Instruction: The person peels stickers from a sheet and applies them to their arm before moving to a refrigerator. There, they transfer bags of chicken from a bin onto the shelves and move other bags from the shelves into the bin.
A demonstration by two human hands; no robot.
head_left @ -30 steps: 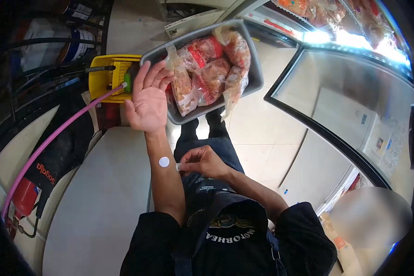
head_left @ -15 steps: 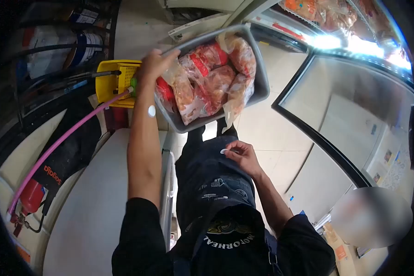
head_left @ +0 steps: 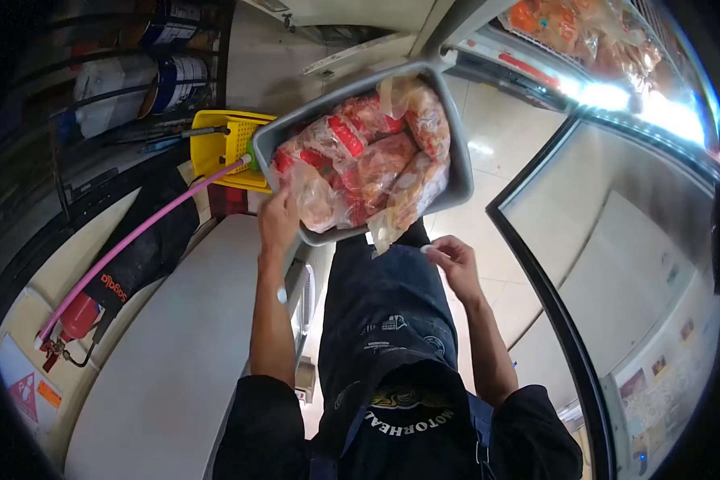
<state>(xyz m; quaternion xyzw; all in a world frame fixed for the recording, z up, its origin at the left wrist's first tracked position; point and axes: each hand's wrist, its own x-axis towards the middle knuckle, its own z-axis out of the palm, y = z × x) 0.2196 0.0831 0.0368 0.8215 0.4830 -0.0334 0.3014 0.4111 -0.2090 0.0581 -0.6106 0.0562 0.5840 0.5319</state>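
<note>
A grey plastic tub (head_left: 462,184) full of clear bags of raw, reddish meat (head_left: 384,164) is in front of me. At the tub's near left corner, my left hand (head_left: 278,222) has its fingers closed on the edge of a bag of meat (head_left: 314,200); the fingertips are partly hidden and blurred. My right hand (head_left: 458,266) is apart from the tub, to the right of my apron, and pinches a small white disc (head_left: 427,250) between thumb and fingers. One bag's loose plastic end (head_left: 382,234) hangs over the near rim.
An open glass door (head_left: 548,296) stands at the right, by a lit cabinet with bagged food (head_left: 568,32). Left are a yellow basket (head_left: 208,152), a pink hose (head_left: 148,222), a red extinguisher (head_left: 80,316), a black rack (head_left: 136,88) and a pale flat top (head_left: 168,344).
My left hand has come nearer, from the tub's left rim to its near left corner, and the bag there has shifted. My right hand still pinches the white disc. The view has moved slightly.
</note>
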